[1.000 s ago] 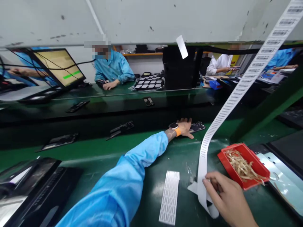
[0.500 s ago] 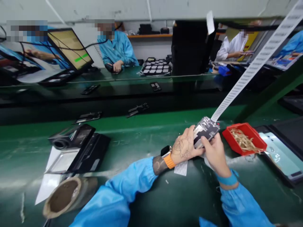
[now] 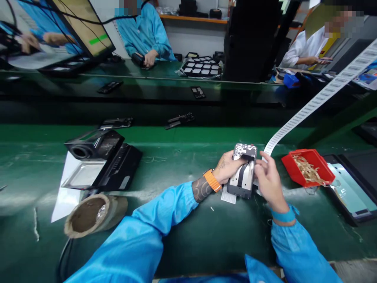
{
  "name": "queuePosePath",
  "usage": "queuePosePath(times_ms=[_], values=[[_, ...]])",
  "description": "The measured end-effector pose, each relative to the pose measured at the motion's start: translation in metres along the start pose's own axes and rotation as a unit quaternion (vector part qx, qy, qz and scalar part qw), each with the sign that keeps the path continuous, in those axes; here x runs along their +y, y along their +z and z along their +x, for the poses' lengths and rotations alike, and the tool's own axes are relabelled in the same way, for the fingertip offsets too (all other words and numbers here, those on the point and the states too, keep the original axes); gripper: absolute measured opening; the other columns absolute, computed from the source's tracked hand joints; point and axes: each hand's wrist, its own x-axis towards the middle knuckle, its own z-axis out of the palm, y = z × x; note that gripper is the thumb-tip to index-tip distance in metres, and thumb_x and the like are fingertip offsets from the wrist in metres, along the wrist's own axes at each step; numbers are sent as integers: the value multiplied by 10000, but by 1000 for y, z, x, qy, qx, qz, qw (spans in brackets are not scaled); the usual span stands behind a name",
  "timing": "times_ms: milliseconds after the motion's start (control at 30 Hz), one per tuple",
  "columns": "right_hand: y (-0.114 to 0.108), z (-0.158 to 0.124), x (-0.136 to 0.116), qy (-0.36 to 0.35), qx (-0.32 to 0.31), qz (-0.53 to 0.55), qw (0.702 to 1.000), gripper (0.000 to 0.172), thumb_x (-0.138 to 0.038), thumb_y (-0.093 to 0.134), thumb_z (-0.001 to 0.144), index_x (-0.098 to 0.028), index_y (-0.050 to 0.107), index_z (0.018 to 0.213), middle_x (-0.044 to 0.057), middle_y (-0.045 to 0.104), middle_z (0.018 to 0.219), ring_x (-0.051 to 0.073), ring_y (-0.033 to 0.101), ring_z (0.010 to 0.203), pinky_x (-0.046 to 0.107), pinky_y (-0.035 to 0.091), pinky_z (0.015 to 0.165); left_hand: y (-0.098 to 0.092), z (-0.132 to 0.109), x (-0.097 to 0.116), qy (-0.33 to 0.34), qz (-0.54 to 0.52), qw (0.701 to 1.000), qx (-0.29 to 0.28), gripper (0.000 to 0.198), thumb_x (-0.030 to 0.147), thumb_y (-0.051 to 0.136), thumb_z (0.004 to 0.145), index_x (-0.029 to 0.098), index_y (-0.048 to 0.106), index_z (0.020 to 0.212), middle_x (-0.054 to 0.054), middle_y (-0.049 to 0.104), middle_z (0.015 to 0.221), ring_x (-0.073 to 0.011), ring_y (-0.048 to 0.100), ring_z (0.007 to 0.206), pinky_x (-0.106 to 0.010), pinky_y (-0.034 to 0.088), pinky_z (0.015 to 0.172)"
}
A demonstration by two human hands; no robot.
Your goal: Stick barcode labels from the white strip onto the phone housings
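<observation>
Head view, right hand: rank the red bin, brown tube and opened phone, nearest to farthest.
1. Opened phone: at the fingertips of the right hand, gripped by the left hand.
2. Red bin: off to the right.
3. Brown tube: far to the left.

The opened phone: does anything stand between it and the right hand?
Nothing visible does. The left hand holds the opened phone, and the right hand is at its right edge; the label strip runs behind this hand.
</observation>
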Motion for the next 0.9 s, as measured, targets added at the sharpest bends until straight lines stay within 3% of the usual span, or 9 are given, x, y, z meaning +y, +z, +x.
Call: queuePosePath(times_ms=[67,133,200,367,600,667,767,900], values=[[-1,-2,-4,-65,24,-46,997,377,-344,622,930,-214,546,1276,100,616,1113,199,647,805,339,568,667,-3,2,2,-4,-15,1000,12,341,343,777,745,124,675,986,-49,692,880,-134,613,721,-272,511,693],[0,-2,-7,-133,25,-117,984,197,-254,613,921,-203,646,1108,107,598,1088,229,638,898,386,570,769,-6,2,4,13,10,1000,16,298,334,747,774,125,689,979,-49,694,877,-135,614,725,-265,508,687],[2,-2,-9,-169,13,-169,971,162,-205,567,934,-198,691,1039,107,596,1051,244,633,922,414,562,823,-9,2,6,44,63,997,19,278,329,714,800,126,705,991,-59,707,907,-151,624,770,-270,509,714],[3,-2,-11,-173,10,-194,966,166,-192,530,953,-205,679,1027,85,603,1003,228,633,876,394,544,823,-10,-3,13,113,220,969,19,298,331,659,848,149,731,1072,-66,728,1016,-200,644,915,-291,505,823],[-3,6,-11,-107,-45,-194,974,98,-233,556,922,-213,602,838,30,559,830,200,561,738,330,481,692,-7,-10,20,121,321,939,-5,329,328,645,862,150,721,1127,-66,729,1030,-226,648,936,-313,499,847],[-2,7,-8,-113,-58,-219,967,111,-234,512,942,-209,575,853,54,557,871,231,567,815,365,477,753,-5,-8,16,110,268,957,-8,316,304,645,859,141,708,1123,-71,724,1057,-217,644,945,-308,499,851],[-4,3,-10,-134,-76,-240,958,119,-226,468,968,-212,540,874,73,547,888,261,557,882,412,468,814,-5,-1,11,39,82,996,-2,243,252,653,843,140,685,1056,-51,718,981,-162,641,838,-272,504,783],[-20,-9,-28,-153,-140,-124,970,113,-203,476,995,-221,524,895,77,594,983,228,602,933,371,497,816,-10,8,16,-33,-91,995,33,203,233,697,824,143,648,1000,-23,683,829,-121,616,685,-254,493,687]])
